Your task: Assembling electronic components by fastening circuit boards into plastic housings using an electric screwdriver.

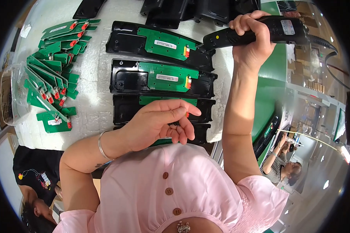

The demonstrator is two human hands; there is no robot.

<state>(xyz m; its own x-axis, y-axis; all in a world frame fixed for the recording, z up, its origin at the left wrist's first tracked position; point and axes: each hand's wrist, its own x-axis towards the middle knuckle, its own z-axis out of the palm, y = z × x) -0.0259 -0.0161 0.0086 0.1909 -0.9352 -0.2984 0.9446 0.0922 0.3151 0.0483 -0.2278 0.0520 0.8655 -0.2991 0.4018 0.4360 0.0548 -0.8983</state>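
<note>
My right hand [256,33] grips a black electric screwdriver [276,31] with a cord at its rear end. Its tip points left, at the right end of a green circuit board [153,42] beside a red connector. That board lies in the farthest black plastic housing [122,39] of the column. Whether the tip touches a screw is too small to tell. My left hand [163,122], palm turned up and fingers curled, hovers over the nearer housings. Small dark bits show in its palm, too small to name. A second housing [124,79] with its board [159,79] lies between.
Loose green boards with red connectors [46,77] lie heaped on the white foam surface [93,77] at left. More black housings [206,11] stand at the far edge. A green surface [272,85] is at right. Other people [280,167] are at lower right and lower left.
</note>
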